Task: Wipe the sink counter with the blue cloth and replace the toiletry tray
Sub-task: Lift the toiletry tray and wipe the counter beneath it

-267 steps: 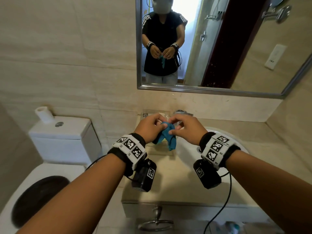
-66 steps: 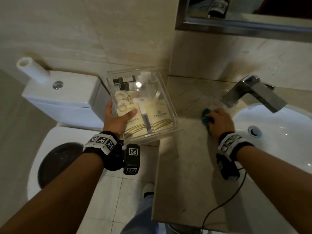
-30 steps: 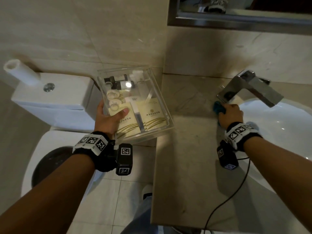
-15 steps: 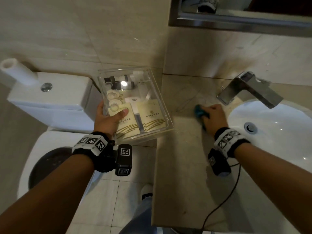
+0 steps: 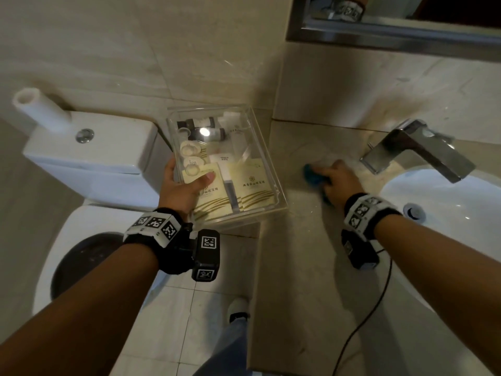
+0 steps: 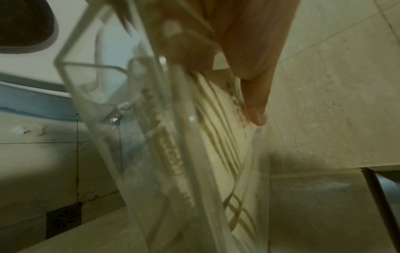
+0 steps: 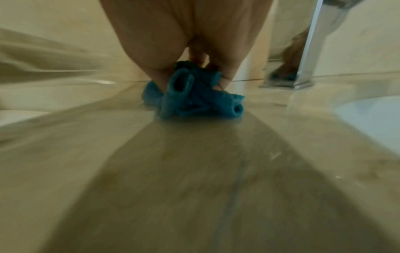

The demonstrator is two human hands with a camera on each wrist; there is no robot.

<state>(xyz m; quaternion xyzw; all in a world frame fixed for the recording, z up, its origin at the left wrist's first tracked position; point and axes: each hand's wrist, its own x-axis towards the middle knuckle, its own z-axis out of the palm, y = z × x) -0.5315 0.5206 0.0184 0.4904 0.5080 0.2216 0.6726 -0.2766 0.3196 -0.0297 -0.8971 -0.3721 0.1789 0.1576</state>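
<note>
My left hand (image 5: 187,185) grips the clear toiletry tray (image 5: 268,164) by its near left side, thumb inside over a cream sachet, and holds it off the counter beside the toilet. In the left wrist view the tray (image 6: 90,95) fills the frame, my thumb (image 6: 255,109) lying on its packets. The bunched blue cloth (image 5: 313,176) lies on the beige sink counter (image 5: 303,267), left of the tap, under my right hand (image 5: 337,179). In the right wrist view the cloth (image 7: 194,101) is pressed down by my curled fingers (image 7: 225,80), most of them hidden.
A chrome tap (image 5: 417,147) stands at the back right, over the white basin (image 5: 447,196). The toilet cistern (image 5: 89,156) with a paper roll (image 5: 40,109) is on the left, the open bowl (image 5: 89,256) below it. A mirror (image 5: 393,25) hangs above. A black cable (image 5: 366,316) crosses the counter.
My right hand has dragged the blue cloth from the tap's base leftward across the back of the counter. The left hand still holds the tray in about the same place.
</note>
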